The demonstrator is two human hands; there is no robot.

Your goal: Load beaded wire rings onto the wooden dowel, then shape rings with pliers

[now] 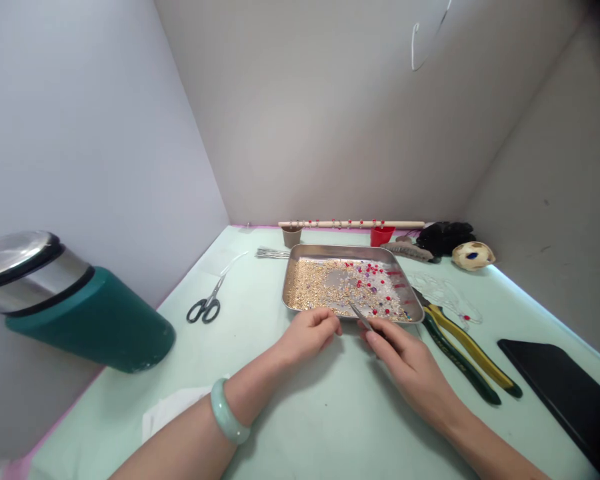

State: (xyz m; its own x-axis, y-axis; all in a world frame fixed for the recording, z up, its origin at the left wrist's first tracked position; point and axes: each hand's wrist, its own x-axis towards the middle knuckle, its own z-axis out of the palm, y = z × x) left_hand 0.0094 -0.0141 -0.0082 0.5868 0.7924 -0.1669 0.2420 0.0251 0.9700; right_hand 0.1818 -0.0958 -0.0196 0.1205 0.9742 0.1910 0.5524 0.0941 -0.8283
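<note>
A shallow metal tray [353, 252] holds many gold, clear, red and a few purple beads [315, 280]. My right hand [405, 357] grips a pair of tweezers [363, 316], whose tips reach over the tray's near rim toward the beads. Left of it, my left hand [313, 331] rests at the near edge of the tray, its fingers curled in. Whether anything sits between those fingers is hidden. A pale green bangle [229, 413] circles my left wrist.
Scissors [207, 303] and a green flask [90, 320] stand or lie left. Pliers [463, 350], clear strands [450, 297] and a black flat object [560, 393] lie right. Behind the tray, a wooden stick [395, 225] with beaded pieces spans two small cups [292, 237].
</note>
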